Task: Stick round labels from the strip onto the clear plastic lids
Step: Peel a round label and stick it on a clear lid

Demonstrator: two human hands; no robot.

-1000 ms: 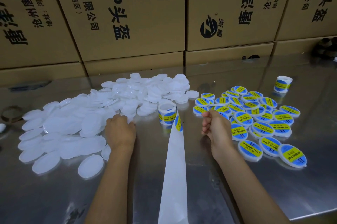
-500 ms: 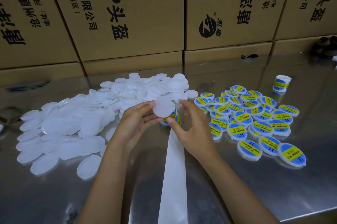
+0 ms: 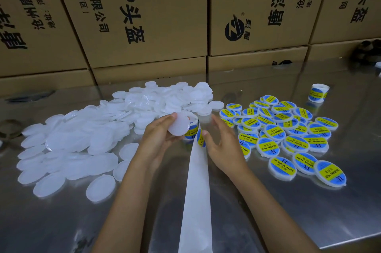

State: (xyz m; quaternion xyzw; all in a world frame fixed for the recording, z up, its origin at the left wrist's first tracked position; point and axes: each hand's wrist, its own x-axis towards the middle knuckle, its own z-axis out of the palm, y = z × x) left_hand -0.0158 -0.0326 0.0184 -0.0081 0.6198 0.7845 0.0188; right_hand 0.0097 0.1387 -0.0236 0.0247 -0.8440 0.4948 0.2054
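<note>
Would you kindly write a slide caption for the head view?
Left hand holds a bare lid while the right hand reaches for a label on the strip.

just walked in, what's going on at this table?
A person is labelling lids by hand. The left hand holds one blank lid up over the label roll, while the right hand reaches its thumb to the next label at the top of the backing strip. Unlabelled lids are heaped on the left of the metal table; finished labelled lids lie on the right. A second label roll stands further back.
</note>
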